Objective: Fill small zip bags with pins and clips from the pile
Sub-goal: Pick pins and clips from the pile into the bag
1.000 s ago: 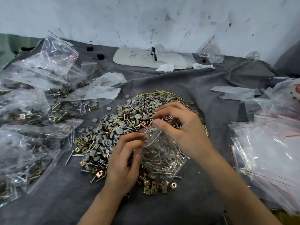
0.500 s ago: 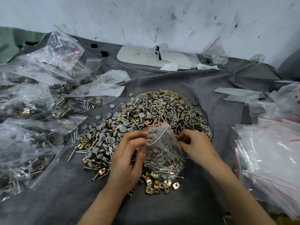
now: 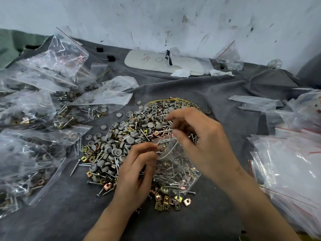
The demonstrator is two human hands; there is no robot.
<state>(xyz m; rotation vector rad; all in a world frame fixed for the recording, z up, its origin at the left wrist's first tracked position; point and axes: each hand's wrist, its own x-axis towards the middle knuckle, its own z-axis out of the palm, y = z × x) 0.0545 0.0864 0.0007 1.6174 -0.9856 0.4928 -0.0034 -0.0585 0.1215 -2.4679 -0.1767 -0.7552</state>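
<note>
Our left hand (image 3: 137, 173) pinches the mouth rim of the small clear zip bag (image 3: 175, 171), which lies on the near right edge of the pile of grey caps, pins and brass clips (image 3: 132, 134). Our right hand (image 3: 205, 143) pinches a silver pin (image 3: 164, 131) just above that mouth. Bare grey-clothed worktop (image 3: 217, 101) lies beyond the pile.

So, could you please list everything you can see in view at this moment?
Pile: one, grey caps, silver pins, brass and copper clips, centre of cloth.
Open zip bag: one, clear, part-filled, on the pile's near edge between the hands.
Pin: one, silver, above the bag's mouth.
Filled bags: several, clear, left.
Empty zip bags: stack, clear with red strips, right.
Board: one, white, rear centre.
Cloth: one, dark grey, under everything.
Left hand: pinches the bag's mouth.
Right hand: pinches the pin.
</note>
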